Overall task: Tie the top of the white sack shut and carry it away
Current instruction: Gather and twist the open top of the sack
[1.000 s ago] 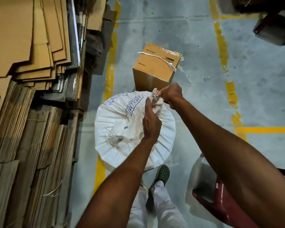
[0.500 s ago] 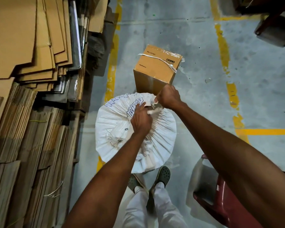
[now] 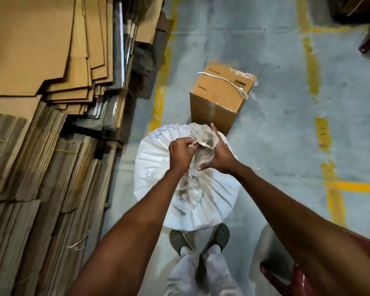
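The white sack (image 3: 154, 167) stands upright on the concrete floor in front of my feet, full and round, with blue print near its far rim. Its top is gathered into a crumpled neck (image 3: 204, 137) that flares open at the far side. My left hand (image 3: 181, 154) is closed on a thin string and the fabric at the neck's left. My right hand (image 3: 219, 155) wraps the neck from the right, thumb pressed low on the gathered folds and fingers stretched up beside the flared mouth.
A taped cardboard box (image 3: 221, 97) with a white strap stands just beyond the sack. Tall stacks of flattened cardboard (image 3: 41, 124) fill the left side. A dark red chair (image 3: 286, 272) is at the lower right. Yellow lines (image 3: 333, 184) mark the floor.
My right hand has moved from pulling at the far side of the neck to clasping it from the right. My left hand has shifted up to the string. The neck's mouth now flares open.
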`<state>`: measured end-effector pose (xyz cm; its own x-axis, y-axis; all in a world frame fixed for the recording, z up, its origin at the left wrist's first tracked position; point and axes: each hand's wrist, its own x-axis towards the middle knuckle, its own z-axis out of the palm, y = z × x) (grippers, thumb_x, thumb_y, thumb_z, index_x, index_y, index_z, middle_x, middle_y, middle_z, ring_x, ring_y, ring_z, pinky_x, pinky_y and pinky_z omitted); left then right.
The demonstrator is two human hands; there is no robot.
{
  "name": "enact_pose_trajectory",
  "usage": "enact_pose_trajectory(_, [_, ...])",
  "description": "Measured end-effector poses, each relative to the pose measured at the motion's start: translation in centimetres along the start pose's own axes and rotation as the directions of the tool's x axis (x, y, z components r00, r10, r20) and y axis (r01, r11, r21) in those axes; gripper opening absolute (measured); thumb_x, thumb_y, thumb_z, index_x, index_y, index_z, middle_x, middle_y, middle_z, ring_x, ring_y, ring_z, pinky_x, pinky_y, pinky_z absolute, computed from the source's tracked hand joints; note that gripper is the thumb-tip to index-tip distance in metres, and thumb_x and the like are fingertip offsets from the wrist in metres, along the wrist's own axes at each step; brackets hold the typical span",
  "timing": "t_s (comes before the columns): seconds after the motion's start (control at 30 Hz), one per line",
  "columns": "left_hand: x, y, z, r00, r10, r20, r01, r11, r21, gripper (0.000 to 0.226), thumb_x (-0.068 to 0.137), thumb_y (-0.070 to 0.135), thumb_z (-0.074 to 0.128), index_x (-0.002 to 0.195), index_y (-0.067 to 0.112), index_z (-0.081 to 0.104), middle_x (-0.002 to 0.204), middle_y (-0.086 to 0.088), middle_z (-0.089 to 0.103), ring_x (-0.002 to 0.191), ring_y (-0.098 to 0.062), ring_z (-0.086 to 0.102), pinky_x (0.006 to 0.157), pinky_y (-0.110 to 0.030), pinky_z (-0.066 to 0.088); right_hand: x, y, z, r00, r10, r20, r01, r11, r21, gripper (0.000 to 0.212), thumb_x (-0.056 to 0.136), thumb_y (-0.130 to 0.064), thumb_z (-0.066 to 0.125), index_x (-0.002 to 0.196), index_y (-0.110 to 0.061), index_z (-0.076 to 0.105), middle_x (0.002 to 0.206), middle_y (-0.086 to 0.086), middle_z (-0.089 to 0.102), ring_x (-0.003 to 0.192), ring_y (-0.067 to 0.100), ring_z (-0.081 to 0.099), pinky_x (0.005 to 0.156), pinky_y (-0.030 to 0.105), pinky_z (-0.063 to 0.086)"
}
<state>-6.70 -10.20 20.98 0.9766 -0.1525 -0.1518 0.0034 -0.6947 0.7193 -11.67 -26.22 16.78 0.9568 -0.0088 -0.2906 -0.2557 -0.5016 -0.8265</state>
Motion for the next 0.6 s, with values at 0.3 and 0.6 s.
enact_pose_trajectory(0.3, [-3.4, -5.6, 2.2, 0.991, -0.097, 0.087, 0.103, 0.992, -0.072, 0.095, 0.074, 0.018, 0.086, 0.146, 0.023, 0.025, 0.139, -0.007, 0.05, 0.124, -0.026, 0.052, 0.097, -0.042, 0.046, 4.1, 0.1, -1.8, 0.978, 0.019, -0.207, 0.031, 0.972, 0.234, 0.047, 0.063, -0.032, 0.091, 0.103, -0.01, 0.08, 0.107, 0.003, 0.08, 0.102, 0.019, 0.076, 0.089, 0.05, 0.061])
enact_pose_trajectory(0.6, [0.9, -6.2, -0.2, 0.991, -0.03, -0.13, 0.016, 0.994, -0.111, 0.038, 0.066, -0.018, 0.054, 0.084, 0.011, 0.072, 0.086, -0.007, 0.065, 0.075, -0.015, 0.06, 0.069, -0.018, 0.041, 1.7, 2.6, -1.4, 0.982, -0.147, 0.114, 0.171, 0.955, -0.242, 0.028, 0.076, -0.003, 0.086, 0.075, -0.023, 0.068, 0.073, -0.005, 0.064, 0.071, 0.02, 0.056, 0.068, 0.035, 0.043])
